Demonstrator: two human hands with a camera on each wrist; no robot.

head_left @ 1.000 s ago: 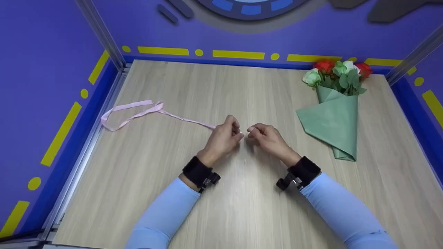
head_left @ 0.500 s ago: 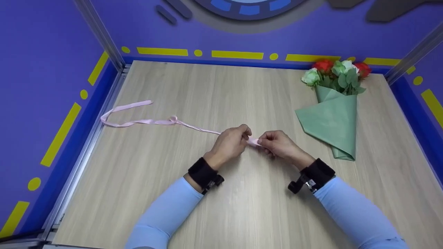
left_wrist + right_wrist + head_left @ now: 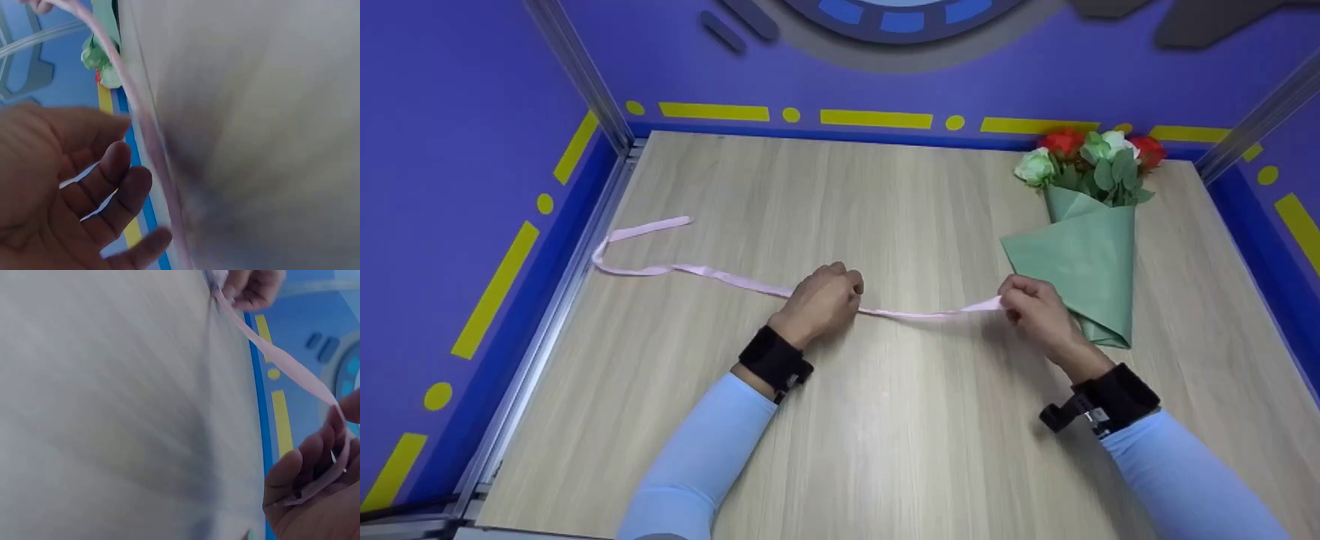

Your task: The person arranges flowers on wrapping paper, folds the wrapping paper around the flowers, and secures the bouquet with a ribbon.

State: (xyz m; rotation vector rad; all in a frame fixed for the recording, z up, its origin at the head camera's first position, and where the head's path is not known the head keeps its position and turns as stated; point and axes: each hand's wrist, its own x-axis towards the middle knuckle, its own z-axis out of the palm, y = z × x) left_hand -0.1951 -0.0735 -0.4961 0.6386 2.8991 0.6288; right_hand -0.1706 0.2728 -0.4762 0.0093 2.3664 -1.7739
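Note:
A long pink ribbon runs across the wooden table, its far end bent back into a hook at the left. My right hand pinches it near the other end, and a short tail lies over the fingers in the right wrist view. Between the hands the ribbon is drawn out nearly straight. Over its middle is my left hand; in the left wrist view the fingers are loosely bent, apart from the thumb, with the ribbon passing right at their tips.
A bouquet of red and pale green-white flowers in green wrapping paper lies at the right, its lower part just beyond my right hand. Blue walls close in the wooden table at the back and sides.
My right hand has taken the ribbon's end and drawn it right, away from the left hand. The left hand has shifted left along the ribbon, and the small loop in it is gone.

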